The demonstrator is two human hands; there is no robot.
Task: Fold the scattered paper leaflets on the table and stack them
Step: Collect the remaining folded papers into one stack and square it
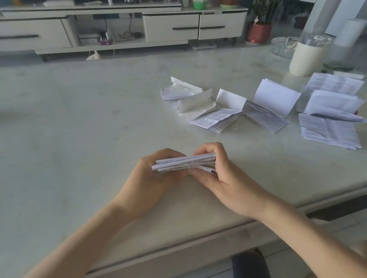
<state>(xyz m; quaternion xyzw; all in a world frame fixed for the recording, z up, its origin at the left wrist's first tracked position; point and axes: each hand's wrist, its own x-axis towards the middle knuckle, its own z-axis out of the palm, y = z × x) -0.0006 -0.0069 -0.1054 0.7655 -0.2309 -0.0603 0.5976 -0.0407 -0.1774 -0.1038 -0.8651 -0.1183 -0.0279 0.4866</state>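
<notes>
left hand (152,179) and right hand (217,175) fingers clamped on folded leaflet bundle (185,162). loose leaflets (262,107) well beyond fingertips, print too blurred to read. white lidded cup (307,58), contents possibly hidden.

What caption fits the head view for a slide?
Both hands, left hand and right hand, press a folded leaflet; unfolded leaflets wait.

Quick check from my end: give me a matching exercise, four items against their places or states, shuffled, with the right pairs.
Items
1. folded leaflet
2. loose leaflets
3. cream tumbler
4. glass dish

States
A. upright, clear lid on
B. half open, spread on the table
C. behind the cup, at the far edge
D. pinched between left hand and right hand

Pairs: 1-D, 2-B, 3-A, 4-C
</notes>
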